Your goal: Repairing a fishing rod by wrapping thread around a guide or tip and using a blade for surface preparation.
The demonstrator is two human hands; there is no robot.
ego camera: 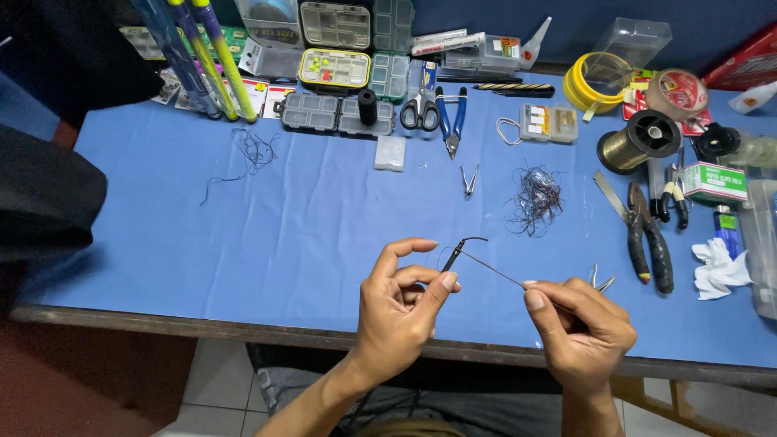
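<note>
blue cloth (283, 226) covers the table, and above its near edge the left hand (398, 311) pinches a fine thread by a hook (460, 249) on a thin wire (494, 272) gripped in the right hand (581, 330), with pliers (650, 243) beyond and tackle boxes (335, 69) farthest back.

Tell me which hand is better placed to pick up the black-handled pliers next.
Right, probably. The right hand lies nearer the black-handled pliers on the blue table; the left hand is farther, pinching the thin wire.
</note>
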